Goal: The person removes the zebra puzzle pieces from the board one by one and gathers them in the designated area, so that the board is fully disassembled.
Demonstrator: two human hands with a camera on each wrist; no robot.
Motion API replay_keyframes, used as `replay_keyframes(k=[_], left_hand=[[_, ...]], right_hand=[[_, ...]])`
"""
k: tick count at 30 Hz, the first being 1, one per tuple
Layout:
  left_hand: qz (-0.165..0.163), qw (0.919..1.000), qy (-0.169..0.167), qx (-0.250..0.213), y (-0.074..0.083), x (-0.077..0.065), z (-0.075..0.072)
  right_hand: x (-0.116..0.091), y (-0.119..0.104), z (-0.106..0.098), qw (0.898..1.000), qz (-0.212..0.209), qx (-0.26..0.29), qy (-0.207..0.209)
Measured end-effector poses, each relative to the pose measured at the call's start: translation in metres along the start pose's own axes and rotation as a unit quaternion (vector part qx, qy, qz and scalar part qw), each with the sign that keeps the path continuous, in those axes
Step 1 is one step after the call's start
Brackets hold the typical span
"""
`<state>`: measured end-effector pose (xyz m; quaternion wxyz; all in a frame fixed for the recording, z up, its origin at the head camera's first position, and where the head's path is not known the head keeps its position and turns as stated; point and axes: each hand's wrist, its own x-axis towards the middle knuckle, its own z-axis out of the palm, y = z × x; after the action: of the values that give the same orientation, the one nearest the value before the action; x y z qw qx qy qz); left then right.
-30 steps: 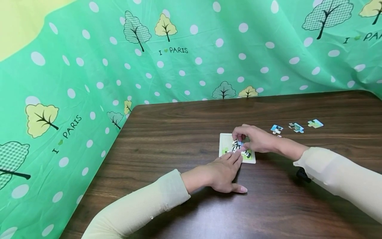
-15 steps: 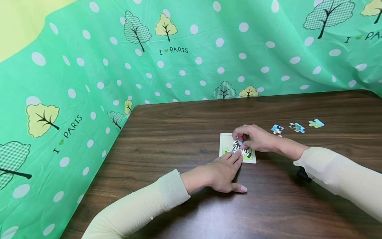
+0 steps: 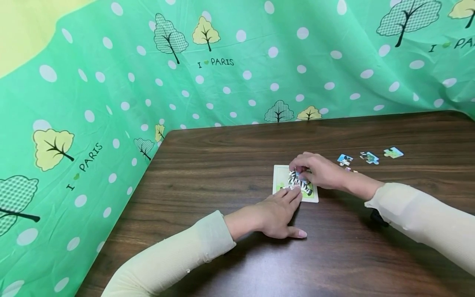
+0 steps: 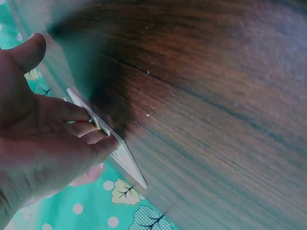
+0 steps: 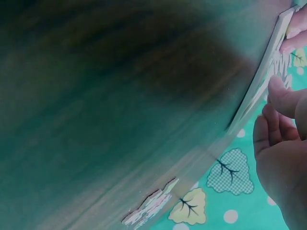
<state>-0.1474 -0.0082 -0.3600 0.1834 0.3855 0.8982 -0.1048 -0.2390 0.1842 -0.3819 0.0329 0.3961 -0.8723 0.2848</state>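
Note:
A small pale-framed puzzle board (image 3: pixel 276 177) with a zebra picture lies flat on the brown table. My left hand (image 3: pixel 276 216) rests its straight fingers on the board's near part, thumb spread out onto the tabletop. From the right, my right hand (image 3: pixel 323 171) reaches over the board, curled fingers and thumb pinching a black-and-white zebra puzzle piece (image 3: pixel 295 178) with some blue on it. The right fingers hide part of the picture. In the left wrist view, fingertips touch the board's edge (image 4: pixel 128 163); in the right wrist view, the right thumb is close above the board (image 5: pixel 261 86).
Loose puzzle pieces lie on the table (image 3: pixel 222 165) right of the board: a blue one (image 3: pixel 345 159), a blue-green one (image 3: pixel 369 157) and a green one (image 3: pixel 393 152). Smaller bits show behind the right wrist. A green dotted curtain (image 3: pixel 230 95) hangs beyond the table's edges.
My right fingers and thumb have shifted slightly over the board, and more of the zebra's stripes show below them. The left hand stays in place.

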Motion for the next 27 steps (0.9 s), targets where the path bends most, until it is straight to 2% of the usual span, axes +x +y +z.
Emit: replay_keyframes(k=[8,15,20,27], left_hand=[[-0.003,1.0,0.007,-0.005,0.0,0.0,0.001],[-0.002,0.9999,0.013,-0.004,0.0,-0.001,0.001],[0.002,0.9999,0.016,-0.005,0.001,-0.001,0.002],[-0.001,0.9999,0.011,-0.005,0.001,-0.002,0.001]], right_hand=[[-0.005,0.002,-0.012,0.999,-0.012,-0.038,0.034],[-0.023,0.012,-0.032,0.996,0.008,-0.072,0.053],[-0.045,0.024,-0.047,0.993,0.036,-0.083,0.073],[-0.076,0.039,-0.065,0.988,0.105,-0.083,0.074]])
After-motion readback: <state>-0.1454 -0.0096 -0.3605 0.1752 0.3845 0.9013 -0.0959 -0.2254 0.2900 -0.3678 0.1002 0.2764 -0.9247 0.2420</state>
